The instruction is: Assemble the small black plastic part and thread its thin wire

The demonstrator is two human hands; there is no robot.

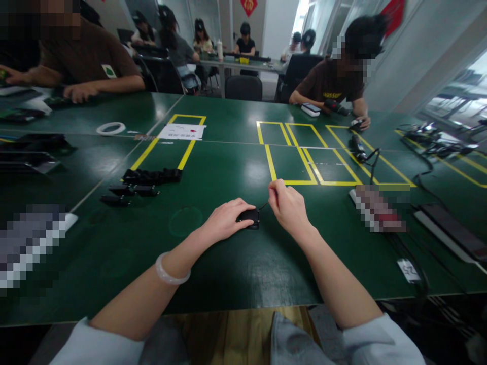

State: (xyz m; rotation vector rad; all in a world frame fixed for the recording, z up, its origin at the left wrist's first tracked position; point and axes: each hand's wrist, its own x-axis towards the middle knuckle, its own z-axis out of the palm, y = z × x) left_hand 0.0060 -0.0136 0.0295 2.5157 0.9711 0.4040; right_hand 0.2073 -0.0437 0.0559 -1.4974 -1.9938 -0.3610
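My left hand [227, 220] rests on the green table [228, 263] and grips a small black box-shaped part [250, 217], holding it down. My right hand [289, 205] is pinched on a thin dark tool [263, 206] whose tip points down into the top of the black part. A pale bracelet sits on my left wrist. Both forearms reach forward from the table's near edge.
A cluster of similar black parts [150, 177] lies to the left, with a few more [124, 195] nearer. Yellow tape outlines [304, 152] mark the table. A tape roll [110, 128] and a paper sheet [181, 132] lie further back. Cables and devices [433, 142] crowd the right side. Other people sit across the table.
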